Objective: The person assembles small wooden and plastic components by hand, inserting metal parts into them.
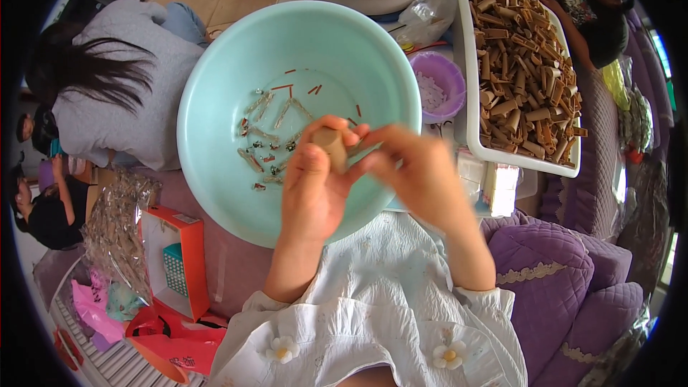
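Note:
Over the near side of a large pale green basin (pixel 208 179), my left hand (pixel 313 190) is closed round a short tan cardboard tube (pixel 329 146), held upright. My right hand (pixel 416 172) is at the tube's right side, smeared by motion. Its thumb and fingers come together in a pinch there, and what lies between them is too blurred to make out. On the basin's floor lie several small clear-wrapped pieces (pixel 261 105) and thin reddish-brown strips (pixel 282 87). Part of the basin's floor is hidden behind my hands.
A white tray (pixel 469 64) heaped with brown cardboard pieces (pixel 527 64) stands at the right. Beside it is a purple bowl (pixel 459 75) of small white bits. A pale tub (pixel 344 1) is at the back. People sit at left and far right; an orange box (pixel 198 265) lies left.

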Tool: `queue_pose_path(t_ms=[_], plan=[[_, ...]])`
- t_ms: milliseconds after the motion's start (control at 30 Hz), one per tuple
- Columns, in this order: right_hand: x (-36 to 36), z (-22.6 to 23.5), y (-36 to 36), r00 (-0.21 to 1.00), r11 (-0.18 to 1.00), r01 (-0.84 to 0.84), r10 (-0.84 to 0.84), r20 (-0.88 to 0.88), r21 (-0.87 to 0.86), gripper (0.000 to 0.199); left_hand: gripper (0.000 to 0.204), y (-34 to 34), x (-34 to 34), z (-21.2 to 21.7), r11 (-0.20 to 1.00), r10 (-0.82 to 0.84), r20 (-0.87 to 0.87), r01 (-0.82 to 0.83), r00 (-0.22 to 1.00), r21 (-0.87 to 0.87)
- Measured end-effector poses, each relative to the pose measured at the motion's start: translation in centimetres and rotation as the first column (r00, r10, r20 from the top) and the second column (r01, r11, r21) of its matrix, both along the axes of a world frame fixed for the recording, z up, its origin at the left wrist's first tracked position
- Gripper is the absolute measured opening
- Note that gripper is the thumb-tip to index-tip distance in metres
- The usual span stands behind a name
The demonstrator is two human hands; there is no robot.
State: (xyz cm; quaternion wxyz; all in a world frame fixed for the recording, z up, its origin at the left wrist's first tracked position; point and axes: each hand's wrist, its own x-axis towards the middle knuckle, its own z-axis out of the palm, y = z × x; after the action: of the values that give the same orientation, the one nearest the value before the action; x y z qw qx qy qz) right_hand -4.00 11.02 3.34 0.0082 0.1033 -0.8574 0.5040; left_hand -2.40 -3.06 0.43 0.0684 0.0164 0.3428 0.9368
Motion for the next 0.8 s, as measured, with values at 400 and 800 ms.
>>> queue_pose_path(t_ms=[400, 800], plan=[[-12.1, -11.0, 6.0, 0.974, 0.592, 0.083, -0.219, 0.061, 0.801, 0.018, 0.053, -1.1, 0.0, -0.7, 0.893, -0.403, 0.086, 0.371, 0.911, 0.254], [-13.0, -7.8, 7.5, 0.987, 0.687, 0.08, -0.154, 0.037, 0.723, 0.017, 0.053, -1.3, 0.1, -1.3, 0.923, -0.328, 0.187, 0.271, 0.926, 0.274]])
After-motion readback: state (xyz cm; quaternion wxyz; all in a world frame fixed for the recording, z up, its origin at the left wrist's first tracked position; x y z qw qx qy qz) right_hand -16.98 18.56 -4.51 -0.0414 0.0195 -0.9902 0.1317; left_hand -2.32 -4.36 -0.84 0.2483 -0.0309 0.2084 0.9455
